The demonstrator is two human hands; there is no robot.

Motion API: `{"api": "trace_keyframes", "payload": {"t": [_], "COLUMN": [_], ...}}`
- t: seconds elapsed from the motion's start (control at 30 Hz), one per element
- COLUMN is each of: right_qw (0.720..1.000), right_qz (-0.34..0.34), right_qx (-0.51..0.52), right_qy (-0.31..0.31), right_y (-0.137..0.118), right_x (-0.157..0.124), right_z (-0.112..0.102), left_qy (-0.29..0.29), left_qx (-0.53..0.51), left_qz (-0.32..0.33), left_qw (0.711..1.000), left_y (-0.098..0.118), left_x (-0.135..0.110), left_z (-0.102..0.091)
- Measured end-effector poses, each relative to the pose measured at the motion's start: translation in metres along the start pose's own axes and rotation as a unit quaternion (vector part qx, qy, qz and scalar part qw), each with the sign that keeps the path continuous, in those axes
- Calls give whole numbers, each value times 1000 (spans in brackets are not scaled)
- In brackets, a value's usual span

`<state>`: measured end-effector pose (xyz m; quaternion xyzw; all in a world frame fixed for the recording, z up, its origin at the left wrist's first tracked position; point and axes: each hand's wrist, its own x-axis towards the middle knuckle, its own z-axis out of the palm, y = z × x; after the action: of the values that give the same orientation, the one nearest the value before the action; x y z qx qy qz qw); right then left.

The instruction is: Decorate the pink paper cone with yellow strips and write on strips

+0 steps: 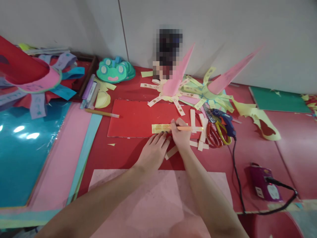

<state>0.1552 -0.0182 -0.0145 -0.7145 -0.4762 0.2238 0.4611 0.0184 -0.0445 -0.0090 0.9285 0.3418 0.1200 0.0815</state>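
My right hand [180, 134] is closed around an orange pen [192, 128], its tip resting on a yellow paper strip [159, 128]. The strip lies at the near edge of a red sheet [138, 117]. My left hand [154, 149] lies flat with fingers stretched out, fingertips pressing the strip's lower edge. Several more pale strips [201, 132] are scattered just right of my right hand.
Scissors [216, 132] and a blue glue gun [226, 123] with a black cord lie to the right, with a purple power adapter [264, 183] nearer. Pink cone crafts with paper rays [178, 79] stand behind. Frog masks [114, 69], markers [90, 91] and large coloured sheets [27, 145] lie left.
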Motion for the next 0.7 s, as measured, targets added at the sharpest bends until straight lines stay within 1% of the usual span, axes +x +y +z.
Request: {"api": "trace_keyframes", "payload": {"t": [0.17, 0.37, 0.6, 0.7], "right_qw": [1000, 1000, 1000, 1000], "right_qz": [-8, 1, -11, -5], "right_qx": [4, 12, 5, 11], "right_qy": [-5, 8, -3, -1], "right_y": [0, -1, -2, -3], "right_x": [0, 0, 0, 0], "right_z": [0, 0, 0, 0], "left_qy": [8, 0, 0, -1], "left_qx": [5, 0, 0, -3], "left_qz": [6, 1, 5, 3], "left_qw": [1000, 1000, 1000, 1000], "left_y": [0, -1, -1, -1], "left_x": [-1, -1, -1, 0], "left_z": [1, 1, 2, 0]}}
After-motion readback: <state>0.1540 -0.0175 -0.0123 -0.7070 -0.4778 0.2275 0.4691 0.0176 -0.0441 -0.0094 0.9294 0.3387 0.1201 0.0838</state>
